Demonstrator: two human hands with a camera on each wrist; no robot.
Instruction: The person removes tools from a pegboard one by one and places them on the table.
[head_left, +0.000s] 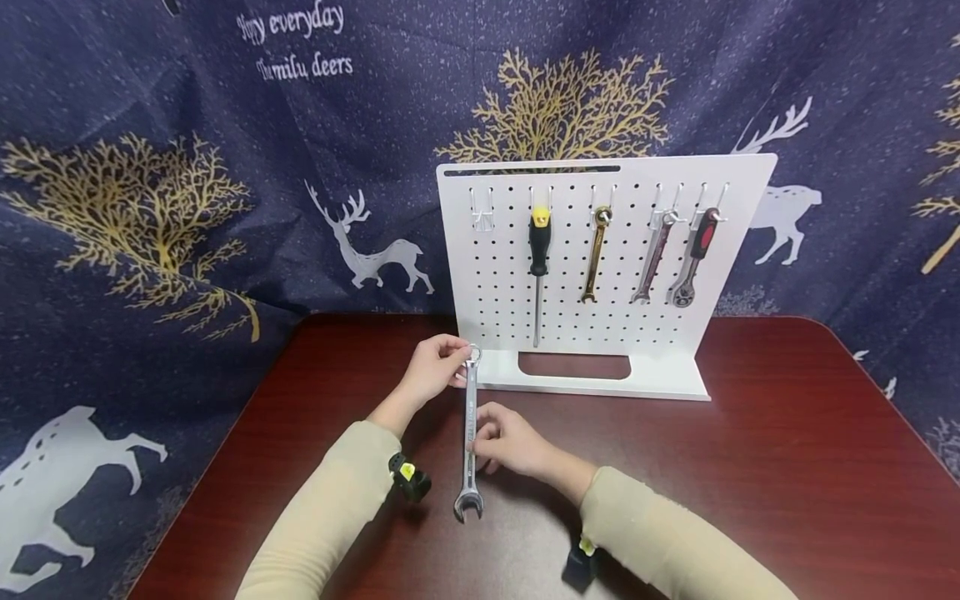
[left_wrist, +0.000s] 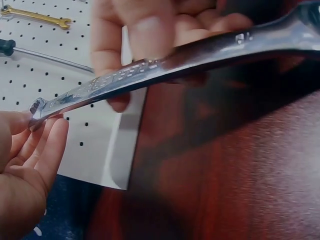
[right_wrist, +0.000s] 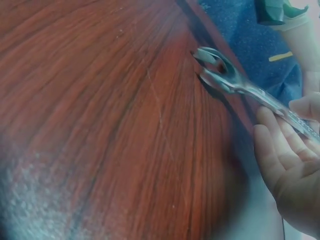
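A large silver combination wrench (head_left: 470, 400) hangs in the air in front of the pegboard, its open jaw end pointing toward me. My left hand (head_left: 432, 367) pinches the ring end between thumb and fingers. Partway down the shaft, my right hand (head_left: 516, 442) holds the wrench with thumb and curled fingers. In the left wrist view, the wrench (left_wrist: 175, 62) runs slantwise across both hands, with raised lettering along its shaft. The right wrist view shows its open end (right_wrist: 220, 70) over the table, beyond the fingers of the right hand (right_wrist: 295, 175).
A white pegboard (head_left: 495, 308) stands at the back of the red-brown table (head_left: 780, 467). On its hooks hang a screwdriver (head_left: 539, 250), a gold wrench (head_left: 596, 258), another wrench (head_left: 656, 258) and a ratchet (head_left: 696, 258). The leftmost hooks (head_left: 482, 212) carry nothing. A patterned cloth (head_left: 375, 125) hangs behind.
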